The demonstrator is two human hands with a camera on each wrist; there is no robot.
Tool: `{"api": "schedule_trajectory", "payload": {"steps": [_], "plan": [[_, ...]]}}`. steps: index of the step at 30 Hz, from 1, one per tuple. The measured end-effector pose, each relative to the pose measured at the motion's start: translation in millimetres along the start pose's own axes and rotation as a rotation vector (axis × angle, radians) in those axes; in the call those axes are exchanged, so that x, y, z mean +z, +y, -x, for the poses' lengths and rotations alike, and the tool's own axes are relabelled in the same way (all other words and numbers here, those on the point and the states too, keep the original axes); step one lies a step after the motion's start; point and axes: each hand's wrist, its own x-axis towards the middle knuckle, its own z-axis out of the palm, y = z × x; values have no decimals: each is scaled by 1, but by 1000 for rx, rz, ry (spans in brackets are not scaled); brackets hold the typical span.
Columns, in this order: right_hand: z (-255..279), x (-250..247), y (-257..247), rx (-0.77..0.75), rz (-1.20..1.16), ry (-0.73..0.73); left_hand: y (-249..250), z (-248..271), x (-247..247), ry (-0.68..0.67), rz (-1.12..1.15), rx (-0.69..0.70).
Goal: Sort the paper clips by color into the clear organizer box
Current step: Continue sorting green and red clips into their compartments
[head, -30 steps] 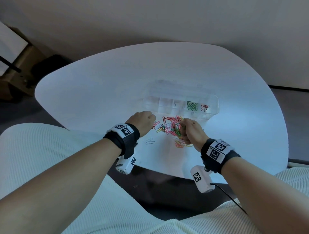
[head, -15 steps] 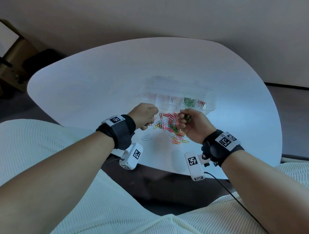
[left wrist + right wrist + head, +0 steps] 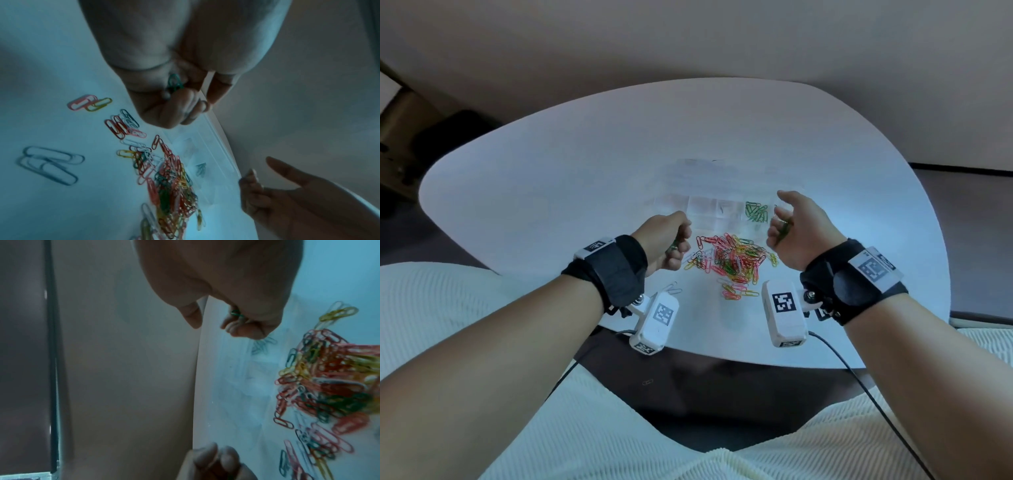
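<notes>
My right hand point(image 3: 796, 229) curls its fingers around green wire paper clips point(image 3: 784, 229); the clear plastic organizer box point(image 3: 709, 209) holds a green-filled cell point(image 3: 756, 213) just at nine o'clock. My left hand point(image 3: 666, 241), farther off, pinches another green clip point(image 3: 174, 83)
</notes>
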Motion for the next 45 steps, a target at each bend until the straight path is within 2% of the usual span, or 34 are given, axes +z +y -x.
{"api": "schedule_trajectory", "payload": {"steps": [5,8,10,15,18,23,29,35,40,43,45], "plan": [[0,-3,-12,-134,-7,84,1,-4,2,62,-207,-61],[-1,-1,-16,-133,-85,-56,12,-5,8,42,-249,-17],[-1,3,-19,-125,-111,-103,22,-5,17,15,-203,9],[-11,2,-15,-58,-110,-32,45,-7,48,-70,-10,58],[-13,-1,-16,-15,-152,-56,55,-15,63,-92,135,54],[-7,-2,-23,-102,-166,-23,57,-29,87,-52,304,50],[-6,-7,-29,-173,-174,17,56,-42,105,-56,327,38],[-4,-9,-29,-213,-164,18,58,-36,99,-98,260,53],[6,-9,-26,-233,-70,-94,53,-20,80,-50,17,255],[11,-6,-25,-263,105,-108,44,-12,60,4,-208,392],[10,-5,-21,-293,313,-73,34,-9,44,42,-332,418]]}}
